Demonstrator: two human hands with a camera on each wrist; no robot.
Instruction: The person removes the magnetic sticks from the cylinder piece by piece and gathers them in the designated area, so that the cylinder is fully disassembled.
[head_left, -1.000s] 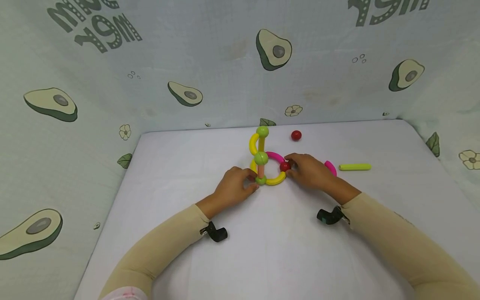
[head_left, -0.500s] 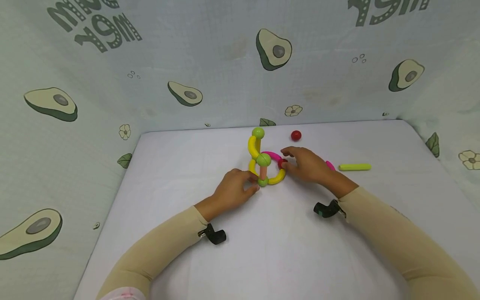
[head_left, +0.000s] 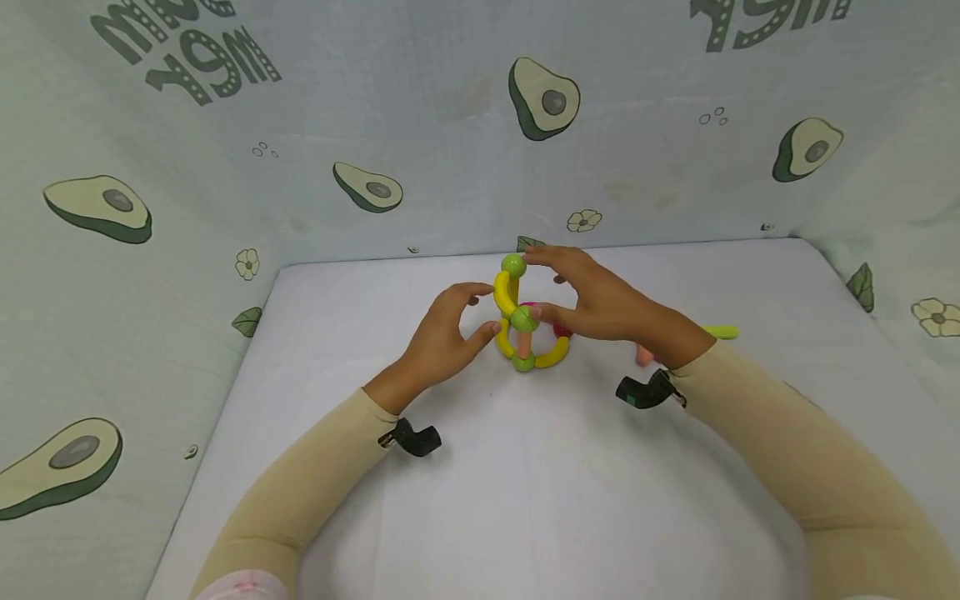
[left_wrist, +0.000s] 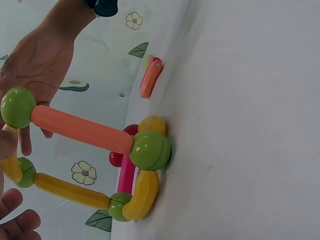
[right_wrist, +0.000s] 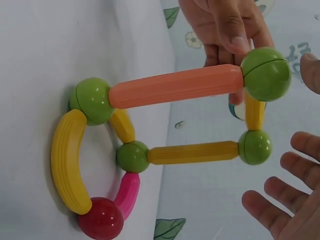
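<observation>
A frame of toy magnetic rods and balls stands on the white table. Its base ring joins curved yellow rods (right_wrist: 70, 162), a pink curved rod (right_wrist: 129, 192), a red ball (right_wrist: 101, 218) and green balls. Upright are an orange rod (right_wrist: 175, 86) and a straight yellow rod (right_wrist: 195, 152); a curved yellow rod (head_left: 502, 293) links the two top green balls (right_wrist: 266, 74). My left hand (head_left: 442, 337) is at the frame's left side, fingers extended, thumb and fingertips near the curved rod. Spread around the top from the right, my right hand (head_left: 611, 296) has its thumb near the closer ball, index near the farther.
Beyond my right wrist lies a lime rod (head_left: 722, 332), partly hidden by the arm. A loose orange rod (left_wrist: 151, 82) rests beside a pink piece on the table. Patterned cloth (head_left: 450, 125) hangs behind the table's back edge.
Both hands have risen from the base ring to the upper part of the frame, the right leaving the red ball. The right hand now hides the loose red ball at the back.
</observation>
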